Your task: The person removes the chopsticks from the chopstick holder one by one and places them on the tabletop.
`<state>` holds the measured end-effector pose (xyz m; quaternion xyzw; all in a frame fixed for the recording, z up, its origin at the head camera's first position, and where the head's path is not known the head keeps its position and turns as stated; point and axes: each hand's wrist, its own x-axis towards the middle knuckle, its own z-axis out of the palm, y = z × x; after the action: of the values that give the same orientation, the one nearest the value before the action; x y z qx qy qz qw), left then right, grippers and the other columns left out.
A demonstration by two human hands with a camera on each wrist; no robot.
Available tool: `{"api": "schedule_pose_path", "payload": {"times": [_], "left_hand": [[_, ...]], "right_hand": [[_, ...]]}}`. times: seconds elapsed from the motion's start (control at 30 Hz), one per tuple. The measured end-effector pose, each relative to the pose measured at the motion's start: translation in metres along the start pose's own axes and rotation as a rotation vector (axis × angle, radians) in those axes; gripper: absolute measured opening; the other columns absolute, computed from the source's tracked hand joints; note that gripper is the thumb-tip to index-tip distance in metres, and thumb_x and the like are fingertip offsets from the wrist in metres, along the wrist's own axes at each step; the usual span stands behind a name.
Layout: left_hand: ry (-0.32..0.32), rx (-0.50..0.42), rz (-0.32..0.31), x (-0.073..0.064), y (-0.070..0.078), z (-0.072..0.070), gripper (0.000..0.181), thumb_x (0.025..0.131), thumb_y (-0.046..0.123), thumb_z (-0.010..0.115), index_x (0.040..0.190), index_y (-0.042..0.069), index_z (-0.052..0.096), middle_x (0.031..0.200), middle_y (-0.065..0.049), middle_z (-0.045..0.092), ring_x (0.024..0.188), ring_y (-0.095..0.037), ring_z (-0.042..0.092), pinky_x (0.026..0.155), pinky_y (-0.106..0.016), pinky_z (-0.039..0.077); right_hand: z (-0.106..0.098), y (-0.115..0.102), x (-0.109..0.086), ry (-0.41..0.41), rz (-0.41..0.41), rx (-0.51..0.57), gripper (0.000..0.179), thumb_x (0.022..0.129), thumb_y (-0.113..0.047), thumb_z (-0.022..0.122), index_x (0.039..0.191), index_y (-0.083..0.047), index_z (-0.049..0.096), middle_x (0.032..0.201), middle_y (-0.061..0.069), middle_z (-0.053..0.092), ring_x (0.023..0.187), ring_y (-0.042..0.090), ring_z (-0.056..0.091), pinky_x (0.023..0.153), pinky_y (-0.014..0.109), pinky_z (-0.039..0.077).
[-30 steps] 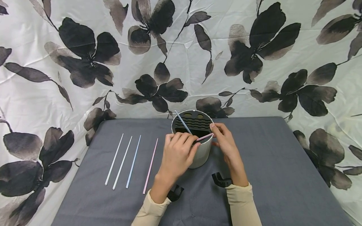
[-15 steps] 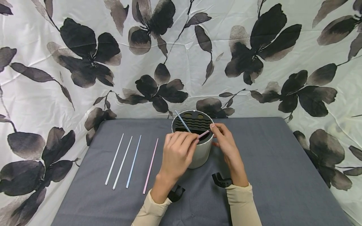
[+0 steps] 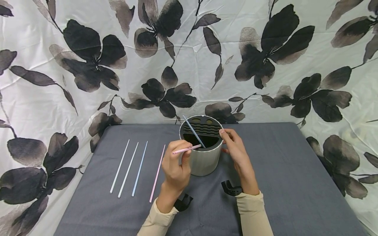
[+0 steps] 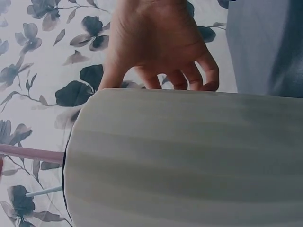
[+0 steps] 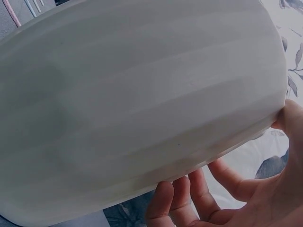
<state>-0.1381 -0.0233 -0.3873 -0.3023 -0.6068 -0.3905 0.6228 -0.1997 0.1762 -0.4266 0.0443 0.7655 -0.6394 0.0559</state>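
In the head view my left hand (image 3: 176, 165) pinches a pink straw (image 3: 186, 149) between fingers and thumb, in front of the holder's rim. The straw's right end lies over the front edge of the opening. My right hand (image 3: 238, 154) grips the round pale holder (image 3: 203, 165) at its right side, thumb at the rim and fingers on the outer wall. A black insert with wavy slots and two round holes covers its back half. One blue straw (image 3: 193, 131) leans in its open front part. The right wrist view shows the right fingers (image 5: 201, 189) against the wall.
Left of the holder, two white straws (image 3: 128, 170), a blue straw (image 3: 139, 168) and a pink straw (image 3: 157, 173) lie on the grey cloth (image 3: 289, 183). A flowered cloth (image 3: 118, 108) hangs behind the table. Black wrist mounts (image 3: 183, 202) sit on both wrists.
My left hand has drawn back from over the opening and turned, swinging the pink straw left and toward the front of the rim. The right hand and the holder have stayed put.
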Motion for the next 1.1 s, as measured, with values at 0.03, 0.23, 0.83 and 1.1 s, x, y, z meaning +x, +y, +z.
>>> {"api": "schedule_pose_path", "payload": {"times": [0.03,0.23,0.83,1.1], "left_hand": [[0.033,-0.013,0.003,0.000,0.000,-0.001,0.024,0.106,0.008,0.059,0.093,-0.013,0.060,0.084,-0.019,0.064,0.073,-0.028,0.064,0.068,-0.034,0.056],[0.197,-0.088,-0.090,0.006,0.004,-0.008,0.034,0.107,0.014,0.057,0.092,-0.016,0.050,0.078,-0.023,0.055,0.069,-0.029,0.059,0.066,-0.031,0.054],[0.136,0.014,-0.756,0.000,-0.012,-0.060,0.022,0.104,0.001,0.060,0.121,-0.004,0.072,0.089,-0.013,0.060,0.071,-0.010,0.065,0.058,-0.021,0.060],[-0.145,0.083,-1.161,-0.036,-0.033,-0.081,0.021,0.103,0.014,0.066,0.121,0.007,0.075,0.097,-0.019,0.068,0.064,-0.008,0.065,0.053,-0.031,0.061]], "right_hand": [[0.000,0.000,0.000,0.001,0.000,-0.003,0.058,0.104,-0.056,0.055,0.143,-0.013,0.054,0.126,0.008,0.055,0.108,0.019,0.049,0.088,0.034,0.055],[0.000,0.000,0.000,0.002,0.001,-0.002,0.057,0.105,-0.055,0.055,0.144,-0.013,0.054,0.127,0.008,0.055,0.108,0.018,0.050,0.090,0.036,0.055],[0.003,0.000,-0.007,0.012,0.014,0.012,0.059,0.104,-0.057,0.055,0.144,-0.013,0.053,0.128,0.007,0.054,0.108,0.019,0.048,0.092,0.038,0.054],[0.003,0.002,-0.005,0.010,0.012,0.018,0.058,0.104,-0.057,0.055,0.143,-0.014,0.053,0.126,0.006,0.055,0.108,0.018,0.048,0.093,0.040,0.054]]}}
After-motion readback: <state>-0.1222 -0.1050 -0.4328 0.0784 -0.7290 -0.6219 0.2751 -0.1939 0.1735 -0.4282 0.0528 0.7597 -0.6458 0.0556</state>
